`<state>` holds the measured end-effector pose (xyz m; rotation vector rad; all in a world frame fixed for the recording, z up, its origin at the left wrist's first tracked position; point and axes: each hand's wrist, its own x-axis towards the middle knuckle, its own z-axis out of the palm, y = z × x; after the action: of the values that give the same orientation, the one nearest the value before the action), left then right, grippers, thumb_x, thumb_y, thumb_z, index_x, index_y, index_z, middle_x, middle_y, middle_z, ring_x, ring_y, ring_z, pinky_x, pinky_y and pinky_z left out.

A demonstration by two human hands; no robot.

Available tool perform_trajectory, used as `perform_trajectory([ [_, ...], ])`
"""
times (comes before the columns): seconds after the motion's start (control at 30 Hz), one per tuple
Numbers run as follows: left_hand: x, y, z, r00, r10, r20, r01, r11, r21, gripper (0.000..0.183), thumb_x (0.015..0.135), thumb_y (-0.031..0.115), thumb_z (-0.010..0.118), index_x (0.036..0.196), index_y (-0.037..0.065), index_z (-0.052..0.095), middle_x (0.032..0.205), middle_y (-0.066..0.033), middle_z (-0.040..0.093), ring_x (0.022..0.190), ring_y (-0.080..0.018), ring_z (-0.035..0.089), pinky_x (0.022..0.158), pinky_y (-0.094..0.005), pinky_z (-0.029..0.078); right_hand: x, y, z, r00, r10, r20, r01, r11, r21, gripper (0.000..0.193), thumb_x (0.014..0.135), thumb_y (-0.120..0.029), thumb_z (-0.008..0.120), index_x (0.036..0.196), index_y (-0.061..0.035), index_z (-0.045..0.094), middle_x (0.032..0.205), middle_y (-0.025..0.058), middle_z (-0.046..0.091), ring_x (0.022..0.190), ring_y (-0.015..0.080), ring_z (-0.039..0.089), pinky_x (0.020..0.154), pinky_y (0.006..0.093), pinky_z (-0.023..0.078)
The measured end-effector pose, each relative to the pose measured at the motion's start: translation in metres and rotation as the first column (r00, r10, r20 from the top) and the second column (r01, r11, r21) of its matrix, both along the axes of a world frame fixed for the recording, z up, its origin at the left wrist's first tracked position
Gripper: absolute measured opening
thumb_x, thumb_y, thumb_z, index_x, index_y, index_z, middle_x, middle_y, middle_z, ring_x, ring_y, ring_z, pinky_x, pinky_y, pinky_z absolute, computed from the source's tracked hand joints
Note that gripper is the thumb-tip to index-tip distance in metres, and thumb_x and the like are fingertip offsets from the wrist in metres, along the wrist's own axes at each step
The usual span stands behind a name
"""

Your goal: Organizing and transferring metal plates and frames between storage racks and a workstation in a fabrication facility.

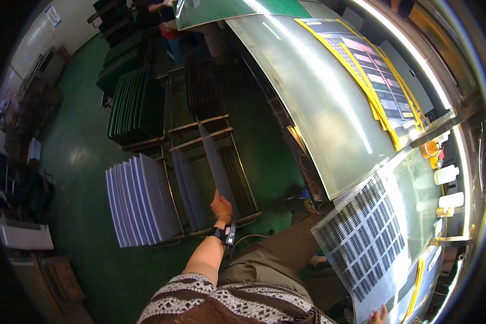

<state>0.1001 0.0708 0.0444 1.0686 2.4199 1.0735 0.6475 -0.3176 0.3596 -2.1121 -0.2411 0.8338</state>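
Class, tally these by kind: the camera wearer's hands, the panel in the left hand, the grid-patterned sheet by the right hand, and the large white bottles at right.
Hands: 2 (left hand, right hand)
Blue-grey panel: 1
Grid-patterned sheet: 1
Large white bottles: 2 (upper bottle, lower bottle)
Total: 6

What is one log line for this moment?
left hand: gripping dark panel | right hand: at edge of patterned sheet | white panels: standing
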Motion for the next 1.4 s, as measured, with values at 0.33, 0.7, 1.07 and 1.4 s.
perform_trajectory([
  [0.33,-0.009,0.059,0.043,0.941,-0.336,0.036,0.246,0.608,-0.754,0.096,0.076,0.061,0.057,0.145,0.017,0.007,0.148,-0.0214,0.007,0.135,-0.0355,0.018,0.102,-0.0564,0.028,-0.054,0.028,0.028,0.981,-0.162,0.103,0.159,0.986,0.043,0.039,0.090,-0.019,0.057,0.126,-0.0074,0.048,0.095,0.0053,0.055,0.073,0.0095,0.050,0.057,0.0193,0.040],
  [0.7,-0.002,0.053,0.020,0.933,-0.361,0.001,0.249,0.640,-0.727,0.029,0.084,0.025,0.053,0.101,0.002,0.057,0.105,-0.0208,0.062,0.096,-0.0357,0.061,0.080,-0.0420,0.050,-0.064,0.014,0.026,0.991,-0.117,0.063,0.106,0.982,0.156,0.035,0.090,-0.012,0.054,0.123,-0.0025,0.047,0.079,0.0036,0.057,0.064,0.0093,0.050,0.054,0.0198,0.040],
  [1.07,-0.040,0.056,-0.041,0.909,-0.331,0.254,0.379,0.402,-0.834,0.082,0.080,0.065,0.047,0.129,0.000,0.035,0.115,-0.0233,0.057,0.107,-0.0347,0.056,0.085,-0.0436,0.047,-0.071,0.044,0.055,0.991,-0.052,0.119,0.052,0.999,0.008,0.030,0.091,-0.011,0.052,0.120,-0.0041,0.052,0.080,0.0019,0.058,0.065,0.0084,0.048,0.056,0.0213,0.040],
  [1.4,0.039,0.044,0.070,0.689,-0.472,0.550,0.681,0.680,-0.270,0.064,0.084,0.063,0.043,0.088,0.001,0.061,0.077,-0.0142,0.066,0.068,-0.0259,0.065,0.059,-0.0363,0.051,-0.037,-0.016,0.003,0.990,-0.136,0.032,0.136,0.991,0.001,0.011,0.088,-0.006,0.051,0.096,-0.0010,0.056,0.082,0.0083,0.058,0.056,0.0099,0.049,0.046,0.0197,0.038],
])
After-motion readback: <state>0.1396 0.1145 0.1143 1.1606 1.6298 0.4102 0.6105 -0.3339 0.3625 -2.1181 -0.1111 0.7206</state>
